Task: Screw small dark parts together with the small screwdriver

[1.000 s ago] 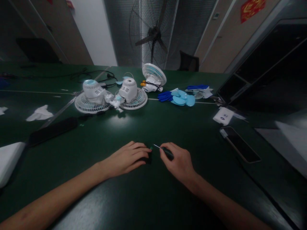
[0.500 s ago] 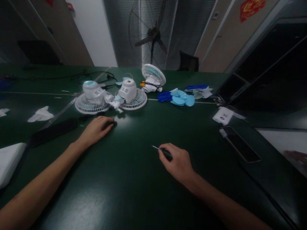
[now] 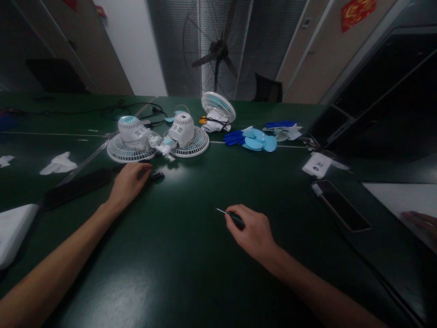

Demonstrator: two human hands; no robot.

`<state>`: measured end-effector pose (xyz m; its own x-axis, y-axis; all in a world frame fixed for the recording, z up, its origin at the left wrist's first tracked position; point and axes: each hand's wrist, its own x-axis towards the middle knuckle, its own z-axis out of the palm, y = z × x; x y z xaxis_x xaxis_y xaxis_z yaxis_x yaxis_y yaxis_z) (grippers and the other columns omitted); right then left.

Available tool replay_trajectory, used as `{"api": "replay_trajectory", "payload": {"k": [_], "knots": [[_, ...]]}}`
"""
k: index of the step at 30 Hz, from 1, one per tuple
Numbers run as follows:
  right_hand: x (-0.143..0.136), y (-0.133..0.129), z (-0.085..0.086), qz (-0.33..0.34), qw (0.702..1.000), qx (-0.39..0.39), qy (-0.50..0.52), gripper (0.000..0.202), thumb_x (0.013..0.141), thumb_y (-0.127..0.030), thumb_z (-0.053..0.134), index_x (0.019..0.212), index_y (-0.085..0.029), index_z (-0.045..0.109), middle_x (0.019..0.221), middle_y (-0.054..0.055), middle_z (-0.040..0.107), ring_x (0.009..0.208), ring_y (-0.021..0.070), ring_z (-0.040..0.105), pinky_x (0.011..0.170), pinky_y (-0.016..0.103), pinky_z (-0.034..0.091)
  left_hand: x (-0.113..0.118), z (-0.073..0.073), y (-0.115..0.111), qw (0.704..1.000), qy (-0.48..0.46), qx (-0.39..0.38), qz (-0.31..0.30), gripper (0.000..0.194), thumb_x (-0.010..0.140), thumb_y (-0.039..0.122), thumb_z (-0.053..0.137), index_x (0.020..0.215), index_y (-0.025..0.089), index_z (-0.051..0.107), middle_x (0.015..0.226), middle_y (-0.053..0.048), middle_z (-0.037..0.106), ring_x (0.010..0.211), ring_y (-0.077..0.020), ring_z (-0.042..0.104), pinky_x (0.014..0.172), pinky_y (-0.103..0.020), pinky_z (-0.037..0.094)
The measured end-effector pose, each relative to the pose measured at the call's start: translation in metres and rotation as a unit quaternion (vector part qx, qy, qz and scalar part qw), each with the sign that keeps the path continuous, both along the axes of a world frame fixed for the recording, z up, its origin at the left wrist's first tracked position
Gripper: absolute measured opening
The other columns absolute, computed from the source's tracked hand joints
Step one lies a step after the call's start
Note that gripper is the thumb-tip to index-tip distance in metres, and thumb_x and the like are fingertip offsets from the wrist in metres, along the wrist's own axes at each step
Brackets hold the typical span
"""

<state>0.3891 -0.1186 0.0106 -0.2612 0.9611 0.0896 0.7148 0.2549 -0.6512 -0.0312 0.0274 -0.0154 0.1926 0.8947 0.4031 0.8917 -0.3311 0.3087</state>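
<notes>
My left hand (image 3: 131, 182) rests low over the green table (image 3: 177, 273), its fingers bent and a little apart from the thumb. Just right of its fingertips lies a small black object (image 3: 158, 176). My right hand (image 3: 254, 230) is closed round the dark handle of a screwdriver (image 3: 236, 220), whose thin metal shaft points left over the table. Beyond my left hand, two small white fans lie face down, the left fan (image 3: 131, 132) and the middle fan (image 3: 183, 130). A third white fan (image 3: 218, 109) stands tilted behind them.
Blue gloves (image 3: 234, 137) and light blue discs (image 3: 259, 140) lie at the back. To the right are a white box (image 3: 317, 165), a phone (image 3: 341, 205) and another person's hand (image 3: 421, 221) on a white sheet. A long dark object (image 3: 78, 187) and crumpled white paper (image 3: 59, 164) lie left.
My left hand has drawn back to the left, off the small black object, which now shows on the table. My right hand and the screwdriver have hardly moved.
</notes>
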Motion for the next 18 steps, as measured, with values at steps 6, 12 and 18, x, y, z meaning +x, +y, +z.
{"api": "replay_trajectory", "payload": {"k": [6, 12, 18], "knots": [[-0.001, 0.0, 0.0, -0.005, 1.0, 0.01, -0.005, 0.014, 0.103, -0.026, 0.06, 0.11, -0.023, 0.071, 0.1, 0.002, 0.073, 0.08, 0.0173, 0.071, 0.07, 0.028, 0.06, -0.007, -0.006, 0.004, 1.0, 0.001, -0.009, 0.007, 0.038, 0.1, 0.055, 0.055, 0.106, 0.023, 0.076, 0.113, -0.01, 0.073, 0.108, -0.0319, 0.067, 0.09, -0.041, 0.051], [-0.001, 0.0, 0.001, -0.005, 1.0, 0.004, -0.01, 0.014, 0.103, -0.027, 0.06, 0.109, -0.023, 0.072, 0.101, 0.003, 0.073, 0.081, 0.018, 0.071, 0.07, 0.028, 0.06, -0.005, -0.004, 0.005, 0.999, 0.012, -0.029, 0.025, 0.039, 0.099, 0.057, 0.055, 0.104, 0.023, 0.074, 0.108, -0.011, 0.073, 0.102, -0.0307, 0.068, 0.082, -0.039, 0.051], [0.0, 0.0, 0.002, -0.001, 1.0, 0.006, -0.008, 0.014, 0.103, -0.027, 0.059, 0.11, -0.023, 0.071, 0.1, 0.003, 0.073, 0.081, 0.0176, 0.071, 0.071, 0.029, 0.06, 0.004, 0.001, 0.0, 0.996, -0.075, -0.009, 0.047, 0.038, 0.095, 0.058, 0.062, 0.103, 0.023, 0.073, 0.105, -0.009, 0.076, 0.094, -0.0275, 0.07, 0.083, -0.038, 0.052]]}}
